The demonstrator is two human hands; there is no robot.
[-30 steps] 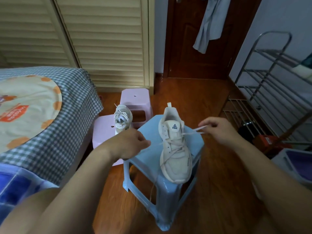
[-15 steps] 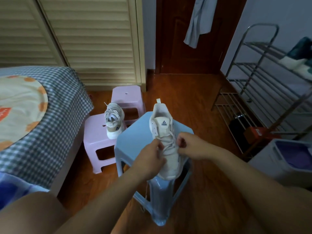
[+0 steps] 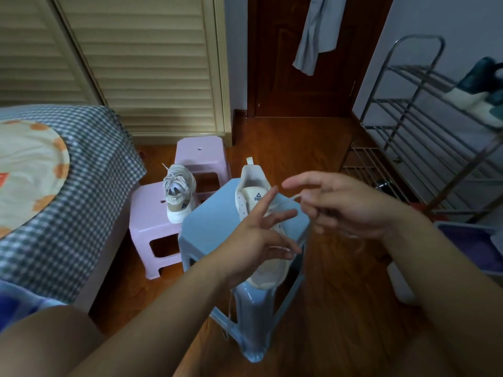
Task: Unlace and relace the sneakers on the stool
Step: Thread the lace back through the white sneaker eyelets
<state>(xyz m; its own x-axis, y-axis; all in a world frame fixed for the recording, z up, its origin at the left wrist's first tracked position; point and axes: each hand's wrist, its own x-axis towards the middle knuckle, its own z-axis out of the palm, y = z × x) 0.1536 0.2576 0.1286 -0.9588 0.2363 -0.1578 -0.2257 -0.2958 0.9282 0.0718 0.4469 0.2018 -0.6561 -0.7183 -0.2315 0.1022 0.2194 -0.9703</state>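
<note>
Left hand (image 3: 253, 235) fingers splayed over sneaker (image 3: 261, 213); right hand (image 3: 343, 205) pinches lace (image 3: 285, 204)

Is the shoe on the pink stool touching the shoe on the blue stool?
Apart. The head view shows the shoe on the pink stool and the shoe on the blue stool with bare blue seat between them.

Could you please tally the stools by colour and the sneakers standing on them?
Pink stools: 2
Blue stools: 1
Sneakers: 2, one on the blue stool, one on a pink stool
Total: 5
</note>
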